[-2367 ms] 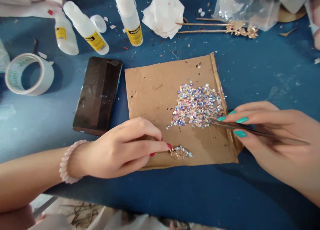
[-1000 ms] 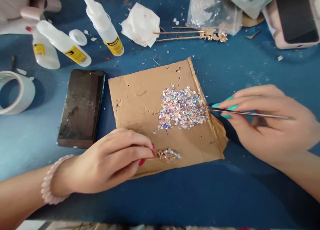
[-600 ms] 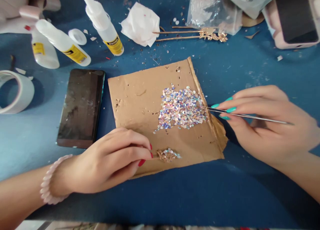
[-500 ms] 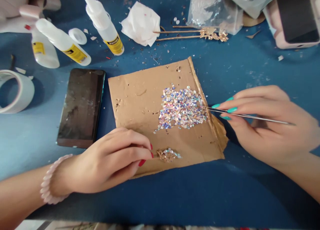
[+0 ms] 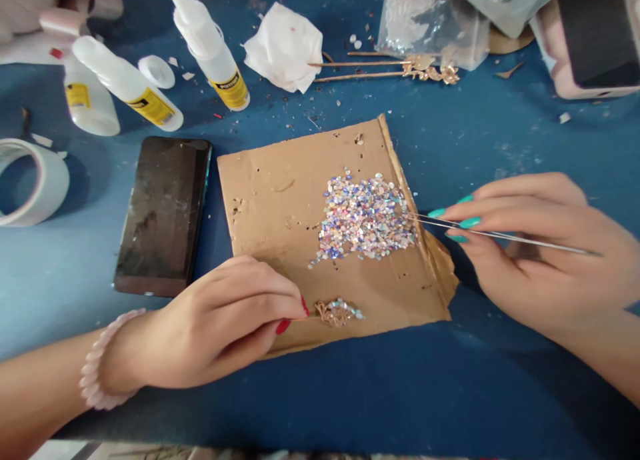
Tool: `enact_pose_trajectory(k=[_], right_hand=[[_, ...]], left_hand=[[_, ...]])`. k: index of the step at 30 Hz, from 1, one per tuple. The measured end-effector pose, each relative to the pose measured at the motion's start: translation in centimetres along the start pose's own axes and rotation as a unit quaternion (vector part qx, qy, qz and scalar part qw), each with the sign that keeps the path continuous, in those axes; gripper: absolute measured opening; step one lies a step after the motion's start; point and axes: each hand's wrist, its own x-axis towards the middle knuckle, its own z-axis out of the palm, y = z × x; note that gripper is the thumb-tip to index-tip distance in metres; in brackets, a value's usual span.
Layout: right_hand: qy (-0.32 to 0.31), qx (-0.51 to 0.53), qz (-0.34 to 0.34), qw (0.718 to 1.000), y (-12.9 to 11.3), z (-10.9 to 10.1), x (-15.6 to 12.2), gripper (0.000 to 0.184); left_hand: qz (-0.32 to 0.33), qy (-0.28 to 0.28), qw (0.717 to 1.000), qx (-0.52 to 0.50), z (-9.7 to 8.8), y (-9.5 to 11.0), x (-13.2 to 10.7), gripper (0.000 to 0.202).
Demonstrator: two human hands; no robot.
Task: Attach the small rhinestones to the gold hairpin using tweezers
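A brown cardboard sheet lies on the blue table. A pile of small iridescent gems sits on its right half. My left hand, with red nails, pinches the stem of a small gold ornament partly covered with gems, pressed to the cardboard's near edge. My right hand, with teal nails, grips thin metal tweezers whose tips reach the pile's right edge.
A dark phone lies left of the cardboard, a tape roll further left. Glue bottles and a crumpled tissue stand at the back. Gold hair sticks, plastic bags and a pink-cased phone are back right.
The camera tipped up early on, shifting the scene lower-left. Since then both hands have held almost still; the tweezers' tips nudged slightly within the gem pile's right edge.
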Motion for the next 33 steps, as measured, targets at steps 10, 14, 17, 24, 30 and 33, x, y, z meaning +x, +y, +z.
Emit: enact_pose_trajectory(k=[10, 14, 17, 24, 30, 33], right_hand=[[0.028, -0.034, 0.025, 0.999, 0.46, 0.44, 0.2, 0.03], [0.039, -0.027, 0.02, 0.999, 0.54, 0.52, 0.3, 0.03], [0.033, -0.031, 0.016, 0.999, 0.5, 0.6, 0.43, 0.03], [0.033, -0.019, 0.032, 0.999, 0.33, 0.75, 0.84, 0.024], [0.027, -0.028, 0.026, 0.999, 0.36, 0.81, 0.77, 0.025], [0.03, -0.025, 0.03, 0.999, 0.32, 0.75, 0.72, 0.026]], left_hand=[[0.012, 0.009, 1.0, 0.02, 0.05, -0.06, 0.05, 0.029], [0.013, 0.005, 1.0, 0.017, 0.05, -0.07, 0.1, 0.029], [0.01, 0.002, 1.0, 0.022, 0.03, -0.01, 0.09, 0.03], [0.009, -0.002, 1.0, 0.025, 0.07, -0.08, 0.13, 0.031], [0.008, -0.004, 1.0, 0.022, 0.04, -0.04, 0.05, 0.031], [0.01, 0.001, 1.0, 0.027, -0.08, 0.04, 0.1, 0.032]])
